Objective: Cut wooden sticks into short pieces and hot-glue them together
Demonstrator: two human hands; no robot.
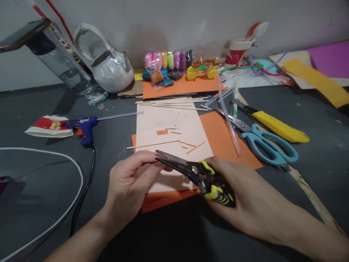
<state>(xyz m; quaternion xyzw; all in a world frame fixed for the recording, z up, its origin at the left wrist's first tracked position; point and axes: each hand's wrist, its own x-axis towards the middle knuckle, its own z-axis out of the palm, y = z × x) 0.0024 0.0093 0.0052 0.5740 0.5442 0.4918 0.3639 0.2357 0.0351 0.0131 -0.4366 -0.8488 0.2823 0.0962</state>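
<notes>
- Head view: gripping black-and-yellow shears [188,169] in the right hand [242,189], with fingers clamped round the handles and blades parted in a narrow V.
- Holding the shears over the near part of a pale sheet [158,120], with tips pointing left.
- Reaching to the blade tips with the left hand [128,182], thumb and forefinger close together; cannot tell whether clamped on something small, being partly hidden by the blades.
- On the pale sheet: a small orange rectangle [162,132], thin orange strips [195,147] and, across the left edge, one longer stick [152,145].
- Under the pale sheet and out to the right: orange paper [229,134].
- Across the sheet's far end: a loose bundle of thin wooden sticks [174,103].
- To the right: teal-handled scissors [256,150], with a yellow utility knife [282,126] just beyond.
- To the left, on the dark table [35,103]: a blue glue gun [87,128], with nozzle overlapping a red-and-white paper piece [40,127].
- Along the wall [174,22]: a clear bottle [65,71], a silvery kettle [111,72], bagged coloured packets [170,60] and a red-and-white cup [236,52].
</notes>
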